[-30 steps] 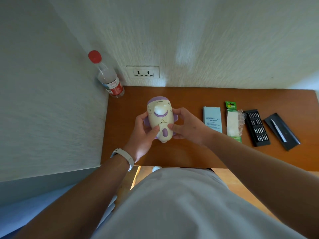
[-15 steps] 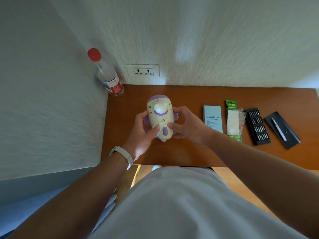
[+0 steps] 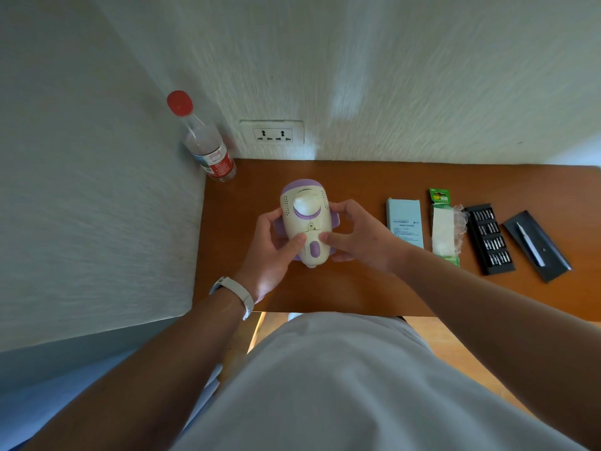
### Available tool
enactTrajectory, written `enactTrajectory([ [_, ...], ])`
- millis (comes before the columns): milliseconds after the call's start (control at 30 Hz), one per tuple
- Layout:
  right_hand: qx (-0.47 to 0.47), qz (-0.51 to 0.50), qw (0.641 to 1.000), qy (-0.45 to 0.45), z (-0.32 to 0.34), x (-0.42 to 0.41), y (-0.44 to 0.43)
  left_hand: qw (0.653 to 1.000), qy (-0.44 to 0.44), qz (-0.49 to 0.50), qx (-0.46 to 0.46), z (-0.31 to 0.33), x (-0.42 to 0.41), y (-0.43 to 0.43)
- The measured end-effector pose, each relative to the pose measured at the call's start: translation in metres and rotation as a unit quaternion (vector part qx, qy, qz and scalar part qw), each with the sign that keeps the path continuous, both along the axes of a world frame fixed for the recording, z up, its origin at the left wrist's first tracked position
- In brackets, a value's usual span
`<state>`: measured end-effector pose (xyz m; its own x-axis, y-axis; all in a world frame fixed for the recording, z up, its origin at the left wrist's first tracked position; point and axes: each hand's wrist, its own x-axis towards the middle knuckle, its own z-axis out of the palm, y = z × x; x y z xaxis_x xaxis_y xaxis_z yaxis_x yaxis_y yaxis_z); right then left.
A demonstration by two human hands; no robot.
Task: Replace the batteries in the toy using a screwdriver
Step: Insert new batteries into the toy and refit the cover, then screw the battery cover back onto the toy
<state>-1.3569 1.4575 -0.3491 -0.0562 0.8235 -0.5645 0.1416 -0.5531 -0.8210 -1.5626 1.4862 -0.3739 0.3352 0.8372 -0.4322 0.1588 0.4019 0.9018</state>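
Note:
A cream and purple toy (image 3: 307,219) lies underside up over the left part of the wooden table (image 3: 367,288). My left hand (image 3: 271,252) grips its left side, thumb pressed on the lower body. My right hand (image 3: 356,236) holds its right side, thumb beside the battery cover. A silver screwdriver (image 3: 530,244) rests in a dark tray (image 3: 538,250) at the far right. A pack of batteries (image 3: 444,227) with a green card lies right of my right hand.
A black bit case (image 3: 490,239) lies between the battery pack and the tray. A pale blue box (image 3: 404,226) sits by my right wrist. A red-capped bottle (image 3: 203,139) stands in the back left corner under a wall socket (image 3: 272,133).
Both hands keep holding the toy in almost the same spot. My thumbs have shifted slightly on its underside.

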Motion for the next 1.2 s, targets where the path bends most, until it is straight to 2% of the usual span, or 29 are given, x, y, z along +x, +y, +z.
enactTrajectory([
  [700,0.019,0.001,0.999,-0.034,-0.006,-0.003,0.007,1.0,0.014,-0.013,0.012,-0.003,-0.003,0.003],
  [1000,0.023,-0.002,0.999,-0.028,-0.011,-0.001,0.008,0.999,0.029,-0.04,0.009,0.0,-0.004,-0.001],
  [1200,0.022,-0.007,1.0,-0.013,-0.011,-0.002,0.007,0.999,0.029,-0.02,0.001,0.0,-0.003,0.0],
])
